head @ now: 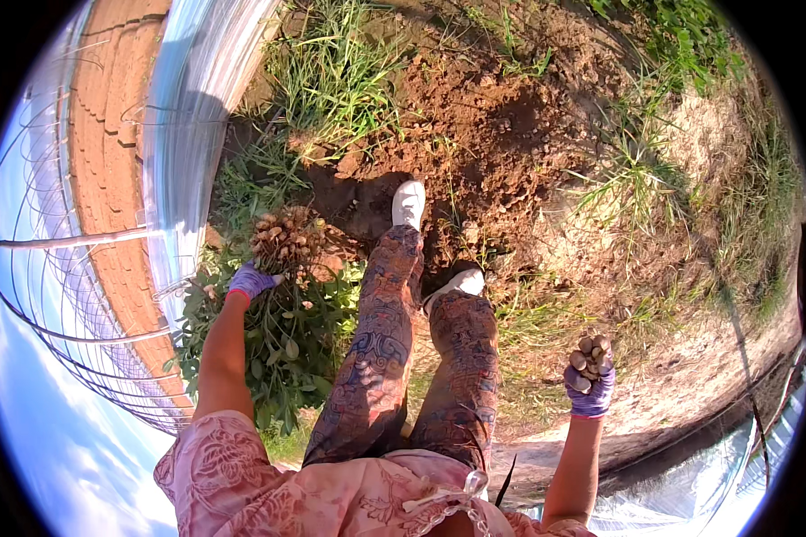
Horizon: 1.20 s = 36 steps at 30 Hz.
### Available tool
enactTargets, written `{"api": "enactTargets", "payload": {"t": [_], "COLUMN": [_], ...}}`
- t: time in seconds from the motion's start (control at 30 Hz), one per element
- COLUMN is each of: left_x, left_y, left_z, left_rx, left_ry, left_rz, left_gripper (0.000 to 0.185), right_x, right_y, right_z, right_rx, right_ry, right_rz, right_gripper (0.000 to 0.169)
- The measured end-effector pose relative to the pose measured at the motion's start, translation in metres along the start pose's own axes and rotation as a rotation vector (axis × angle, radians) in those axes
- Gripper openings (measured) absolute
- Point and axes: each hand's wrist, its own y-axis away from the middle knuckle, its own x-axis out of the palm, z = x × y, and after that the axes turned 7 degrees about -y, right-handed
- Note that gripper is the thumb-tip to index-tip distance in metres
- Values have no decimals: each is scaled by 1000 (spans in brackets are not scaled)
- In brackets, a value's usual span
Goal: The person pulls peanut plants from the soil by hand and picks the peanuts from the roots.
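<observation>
My left hand [252,280], in a purple-and-white work glove, grips uprooted peanut plants by the stems near the roots. A dense cluster of peanut pods [286,236] sticks out above the fist, and the green leafy tops [285,362] hang below it, left of my legs. Out to the right, my right hand [592,393] wears a matching glove with a pink cuff. It is cupped around several loose brownish peanut pods [590,359], held apart from the plants. The fingers of the right hand are partly hidden by the pods.
Loose reddish-brown soil [497,141] lies ahead of my white shoes [410,205]. Tufts of grass [342,74] grow at the upper left. Plastic sheeting [191,114] and a hooped metal frame [67,240] run along the left. More sheeting [678,490] lies at the lower right.
</observation>
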Motion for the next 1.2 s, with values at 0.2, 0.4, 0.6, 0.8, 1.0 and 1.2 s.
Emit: {"api": "enactTargets", "payload": {"t": [0.2, 0.4, 0.6, 0.8, 1.0, 1.2], "left_x": [46, 71, 37, 15, -56, -159], "left_y": [52, 55, 33, 27, 164, 275], "left_z": [32, -31, -129, -246, -399, -513], "left_rx": [-158, -177, -159, 152, 722, 448], "left_ry": [221, 509, 421, 333, 1670, 2565], "left_rz": [-31, 145, 229, 22, 300, 529], "left_gripper": [92, 90, 94, 64, 48, 42], "right_x": [56, 111, 156, 174, 199, 217], "right_y": [-39, -87, -111, -146, -207, -252], "right_z": [26, 47, 68, 75, 71, 82], "right_rx": [139, 305, 348, 374, 256, -248], "right_ry": [39, 61, 85, 248, 740, 1553], "right_rz": [40, -49, -109, -231, -179, 41], "right_gripper": [16, 19, 19, 20, 20, 16]}}
